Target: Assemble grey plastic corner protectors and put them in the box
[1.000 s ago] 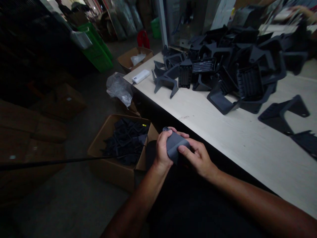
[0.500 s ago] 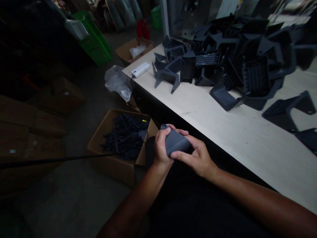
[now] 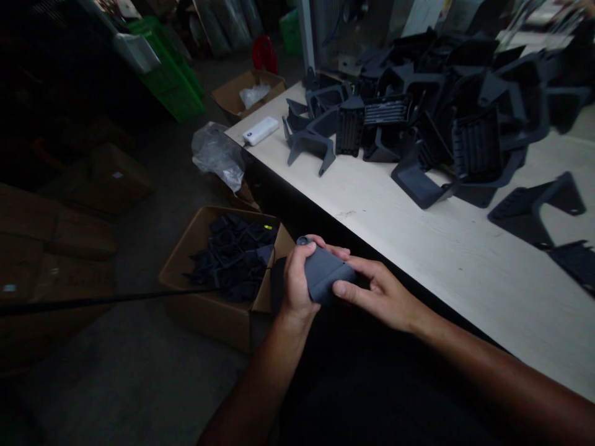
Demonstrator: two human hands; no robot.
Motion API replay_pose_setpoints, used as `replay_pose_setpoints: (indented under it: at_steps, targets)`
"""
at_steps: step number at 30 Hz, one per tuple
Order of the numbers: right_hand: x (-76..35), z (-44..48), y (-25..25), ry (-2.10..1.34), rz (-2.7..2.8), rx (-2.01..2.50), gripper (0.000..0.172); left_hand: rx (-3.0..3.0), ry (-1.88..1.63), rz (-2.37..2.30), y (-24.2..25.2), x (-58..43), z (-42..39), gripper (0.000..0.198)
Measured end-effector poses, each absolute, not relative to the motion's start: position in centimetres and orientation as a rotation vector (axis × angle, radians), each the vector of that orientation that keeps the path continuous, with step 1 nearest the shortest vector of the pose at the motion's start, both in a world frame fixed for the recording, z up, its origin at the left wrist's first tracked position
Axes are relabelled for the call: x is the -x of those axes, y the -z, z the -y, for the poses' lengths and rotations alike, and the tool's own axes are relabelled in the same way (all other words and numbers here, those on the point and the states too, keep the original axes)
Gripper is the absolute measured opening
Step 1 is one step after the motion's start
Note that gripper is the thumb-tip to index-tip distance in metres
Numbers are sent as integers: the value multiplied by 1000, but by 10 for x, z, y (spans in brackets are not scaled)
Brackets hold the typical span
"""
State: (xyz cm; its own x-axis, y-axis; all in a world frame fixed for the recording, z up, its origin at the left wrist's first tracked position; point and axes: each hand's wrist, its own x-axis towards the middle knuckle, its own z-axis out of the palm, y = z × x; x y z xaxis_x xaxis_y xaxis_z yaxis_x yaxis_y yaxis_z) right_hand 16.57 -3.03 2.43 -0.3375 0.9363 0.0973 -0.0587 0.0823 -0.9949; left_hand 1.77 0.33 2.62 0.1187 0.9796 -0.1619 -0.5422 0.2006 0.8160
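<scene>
In front of my body I hold a dark grey plastic bracket (image 3: 328, 272), its smooth broad side facing up and a round hole showing at its far left corner. My left hand (image 3: 300, 275) is wrapped around its left side, with the thumb lying near that corner. At the opposite end, my right hand (image 3: 374, 288) grips the bracket between thumb and fingers; some of its fingertips are hidden behind the part. Similar grey brackets (image 3: 418, 118) lie heaped on the pale table (image 3: 409, 260), a few of them showing ribbed faces.
Left of my hands, an open cardboard box (image 3: 209, 306) holds several dark brackets. A white power bank (image 3: 261, 131) lies at the table's left corner. Beyond are a clear plastic bag (image 3: 216, 155), another carton (image 3: 227, 102) and a green crate (image 3: 170, 74). Stacked cartons (image 3: 69, 241) stand at the left.
My right thumb has slid right along the bracket towards its end, and the right hand has shifted slightly right. The left hand keeps its hold. The view has moved a little.
</scene>
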Motion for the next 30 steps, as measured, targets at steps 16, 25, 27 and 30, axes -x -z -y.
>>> replay_pose_setpoints:
  at_steps: [16,25,27,30]
  targets:
    - [-165,32,-20,-1289,1499,898,29,-584,-1212,-758,-28,-15,-4,21]
    - [-190,35,-7,-1531,1538,1012,37,-16,-1081,-818,-13,-8,-14,22]
    - [-188,35,-6,-1581,1450,1033,39,14,-1072,-847,-13,-10,-14,23]
    - [-186,32,-4,-1729,1317,1015,41,42,-1070,-898,-14,-13,-16,23]
